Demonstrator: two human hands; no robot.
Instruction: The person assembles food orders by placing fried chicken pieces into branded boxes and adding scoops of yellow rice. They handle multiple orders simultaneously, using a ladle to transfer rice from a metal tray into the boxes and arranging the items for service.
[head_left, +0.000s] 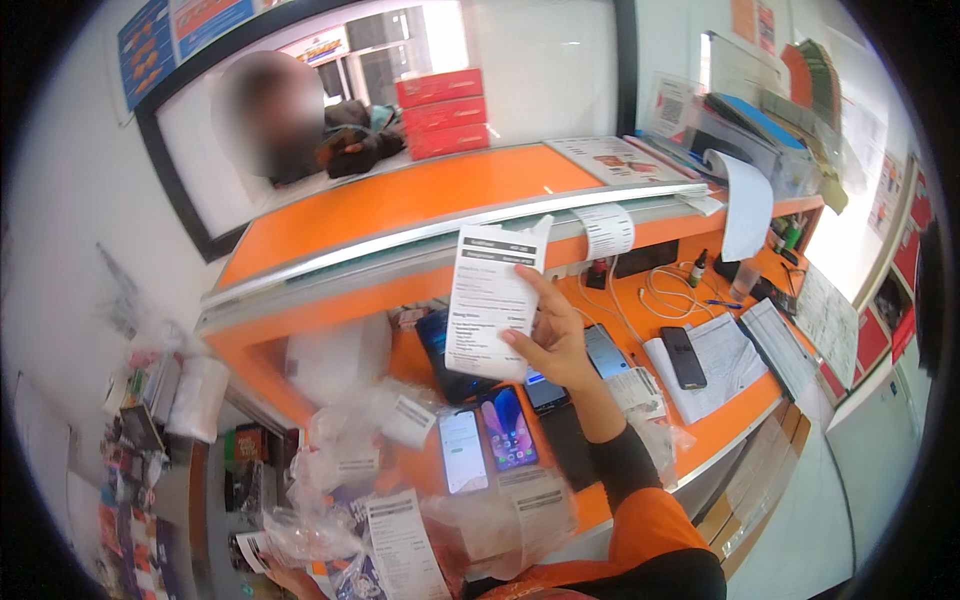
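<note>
My right hand (551, 330) holds a printed paper receipt (491, 307) upright between thumb and fingers, above the orange counter (592, 517). At the bottom left, my left hand (294, 581) is partly cut off by the picture's edge; a white slip (253, 551) with print lies at its fingertips, and whether it grips the slip is unclear. Beside it are clear plastic bags (319, 525) and another long receipt (405, 544). Below the raised receipt lie a smartphone with a white screen (463, 454) and one with a purple-blue screen (510, 427).
Red boxes (444, 112) are stacked on the upper ledge (450, 187), near a person (300, 142) beyond the window. To the right lie a black phone (682, 358) on papers (720, 375), white cables (664, 289), a small bottle (697, 268) and a clipboard (780, 349).
</note>
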